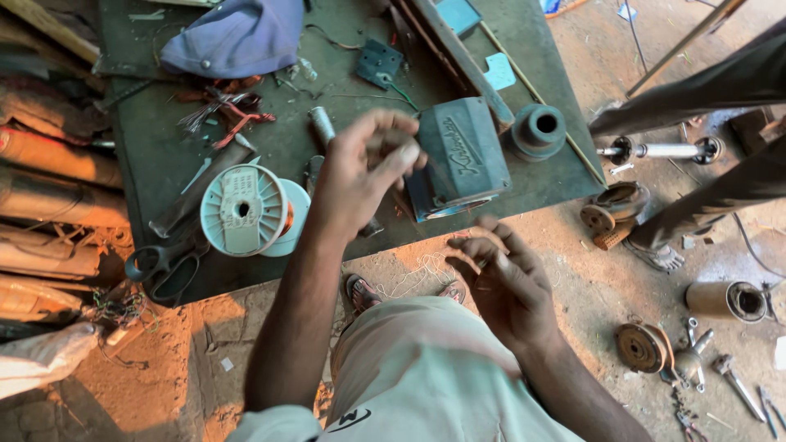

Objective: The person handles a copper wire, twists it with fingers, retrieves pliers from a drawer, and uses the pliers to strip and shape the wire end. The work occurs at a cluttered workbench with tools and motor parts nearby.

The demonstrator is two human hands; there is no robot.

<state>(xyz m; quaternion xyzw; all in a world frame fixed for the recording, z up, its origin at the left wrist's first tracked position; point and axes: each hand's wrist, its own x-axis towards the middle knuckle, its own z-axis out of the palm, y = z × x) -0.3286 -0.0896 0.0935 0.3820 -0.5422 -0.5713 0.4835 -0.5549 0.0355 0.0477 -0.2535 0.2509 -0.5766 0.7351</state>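
Raising your left hand (364, 168) — fingers pinching something too blurred to tell — you are curling your empty right hand (501, 282) half-closed near the grey housing (463, 155).

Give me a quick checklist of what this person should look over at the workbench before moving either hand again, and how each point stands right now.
1. Left hand grip: fingers pinched together above the bench; whether they hold anything is blurred. Cannot tell.
2. Right hand free: held open below the bench edge, nothing clearly in it. Ok.
3. Grey metal housing steady: it lies near the bench edge, fully on the top. Ok.
4. Wire spool within reach: it lies just beside the left forearm. Ok.
5. Scissors safely placed: they hang at the bench's front edge. Not ok.
6. Floor by the feet: loose thin wire lies around the sandals. Not ok.
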